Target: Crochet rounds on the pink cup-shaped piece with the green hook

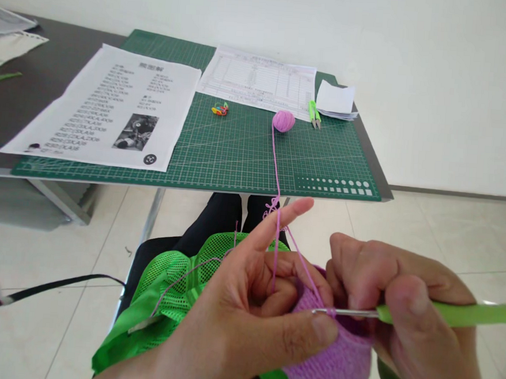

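My left hand (266,306) pinches the rim of a pink-purple crochet piece (331,365), a rounded cup shape, between thumb and fingers. Its index finger points up and out, with the pink yarn (276,162) running over it. In my right hand (418,305) is a crochet hook (447,313) with a green handle and a metal shaft. The hook's tip lies at the piece's rim, beside my left thumb, with yarn around the shaft. From the finger the yarn leads up to a small ball of yarn (284,121) on the green cutting mat (234,148).
On the mat lie a printed pattern sheet (90,103), a table form (260,80), colourful stitch markers (220,109), green thread snips (314,114) and a stack of white paper (336,98). The table's front edge (192,189) is just beyond my hands. A green mesh garment (169,270) covers my lap.
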`<state>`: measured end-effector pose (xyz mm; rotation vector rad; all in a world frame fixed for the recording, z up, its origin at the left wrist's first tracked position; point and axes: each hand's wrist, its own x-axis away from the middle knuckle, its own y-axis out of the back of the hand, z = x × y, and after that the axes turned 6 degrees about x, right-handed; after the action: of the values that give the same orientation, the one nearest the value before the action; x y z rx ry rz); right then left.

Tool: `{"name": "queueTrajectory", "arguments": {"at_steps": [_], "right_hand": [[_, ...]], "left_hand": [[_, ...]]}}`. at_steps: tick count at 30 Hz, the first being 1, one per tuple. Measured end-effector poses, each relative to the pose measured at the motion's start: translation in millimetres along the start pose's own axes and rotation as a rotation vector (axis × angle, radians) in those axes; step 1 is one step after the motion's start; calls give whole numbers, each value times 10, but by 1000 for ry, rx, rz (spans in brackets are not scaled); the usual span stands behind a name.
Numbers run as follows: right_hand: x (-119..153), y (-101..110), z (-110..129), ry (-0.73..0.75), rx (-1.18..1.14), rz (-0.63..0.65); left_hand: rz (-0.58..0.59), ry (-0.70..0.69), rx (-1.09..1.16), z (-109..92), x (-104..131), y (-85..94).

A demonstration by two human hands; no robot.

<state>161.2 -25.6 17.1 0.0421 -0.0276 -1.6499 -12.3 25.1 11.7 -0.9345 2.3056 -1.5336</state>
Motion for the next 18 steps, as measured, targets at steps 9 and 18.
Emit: {"name": "queueTrajectory", "arguments": {"at_steps": [9,18], "right_hand": [[-73,71,187,170,232,47],[-75,67,202,264,339,31]], "left_hand": [[15,55,28,35,-12,2],[16,103,36,35,-9,-19]]}}
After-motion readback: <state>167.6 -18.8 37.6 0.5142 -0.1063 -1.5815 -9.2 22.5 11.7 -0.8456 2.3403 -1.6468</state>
